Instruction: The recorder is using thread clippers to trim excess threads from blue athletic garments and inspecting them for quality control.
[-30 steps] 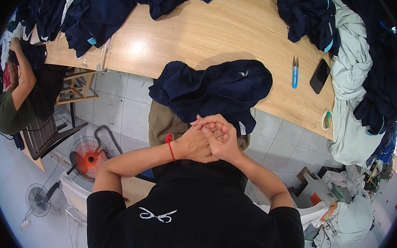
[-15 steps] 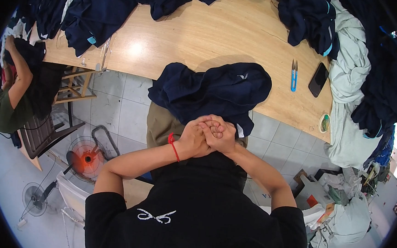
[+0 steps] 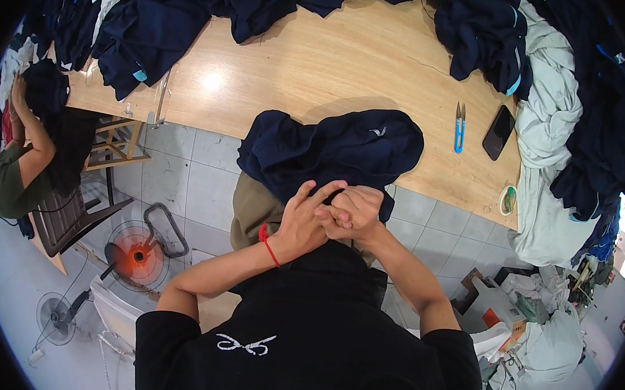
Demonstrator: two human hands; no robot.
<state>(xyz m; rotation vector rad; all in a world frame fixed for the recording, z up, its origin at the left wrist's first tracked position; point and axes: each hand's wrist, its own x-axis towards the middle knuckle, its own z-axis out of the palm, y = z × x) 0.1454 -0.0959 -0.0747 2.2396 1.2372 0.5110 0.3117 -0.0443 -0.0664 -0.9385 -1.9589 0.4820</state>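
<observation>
My two hands meet in front of my body, above my lap. My left hand (image 3: 302, 222), with a red string bracelet (image 3: 268, 245) at the wrist, has a few fingers stretched up and apart. Curled against it, my right hand (image 3: 358, 211) closes around some of the left hand's fingers; exactly which ones is hard to make out. Just beyond them a dark navy garment (image 3: 330, 147) with a small white mark lies bunched over the table's near edge and onto my lap. Neither hand holds any cloth or tool.
On the wooden table (image 3: 278, 69) lie blue-handled thread snips (image 3: 460, 129), a black phone (image 3: 499, 133) and a small round item (image 3: 508, 200). Navy garments (image 3: 154, 28) and pale cloth (image 3: 550, 117) heap along the edges. A co-worker (image 3: 21, 167) and an orange-centred fan (image 3: 138, 255) are at left.
My tightly clasped hands have loosened: the left fingers now stretch upward while the right hand stays curled on them. The view has tilted slightly. The co-worker's arms have shifted.
</observation>
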